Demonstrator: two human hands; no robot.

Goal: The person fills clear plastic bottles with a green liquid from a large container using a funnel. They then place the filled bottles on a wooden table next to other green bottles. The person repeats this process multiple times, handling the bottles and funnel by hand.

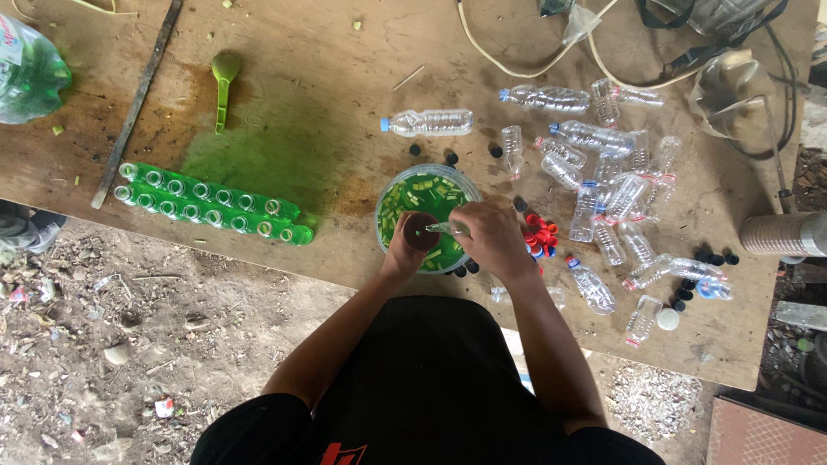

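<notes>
View from above, my two hands at lower centre of the frame, over a clear bowl of green liquid with pale cut pieces floating in it. My left hand is curled closed around a small dark brown cup, whose round mouth faces up above the near side of the bowl. My right hand is closed, fingers folded, on a small clear bottle held nearly level, its neck pointing left and meeting the rim of the cup. Neither hand is spread; both grips are narrow and full.

The bowl stands on the wooden desk, near its front edge. Left of it, two rows of green-filled bottles lie side by side, open mouths up, beside a green stain on the wood. A green scoop lies at upper left, and a large green-tinted bottle at the left edge. Right of the bowl lies a loose heap of empty clear bottles, with red caps just beside my right hand and dark caps scattered further right.
</notes>
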